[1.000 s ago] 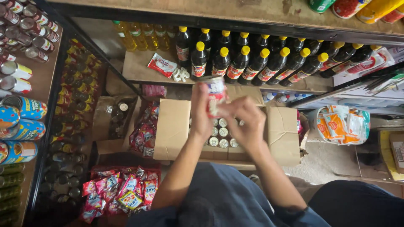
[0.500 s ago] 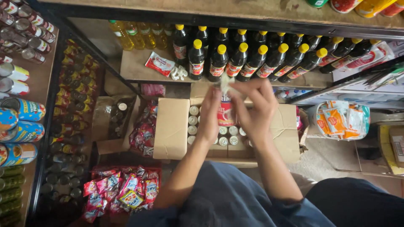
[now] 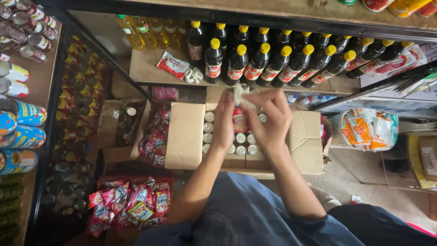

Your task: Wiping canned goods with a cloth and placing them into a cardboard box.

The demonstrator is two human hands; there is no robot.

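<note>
Head view shows our left hand (image 3: 224,123) and right hand (image 3: 268,119) raised close together over the open brown cardboard box (image 3: 186,135) of small silver-lidded cans (image 3: 241,149). Both hands pinch a small red-labelled can (image 3: 239,119) with a white scrap (image 3: 238,92) at its 12 o'clock. Dark yellow-capped bottles (image 3: 255,64) line the wooden shelf (image 3: 145,68) at 12 o'clock.

Both hands (image 3: 252,120) hide most of the red-labelled can (image 3: 239,119).
</note>
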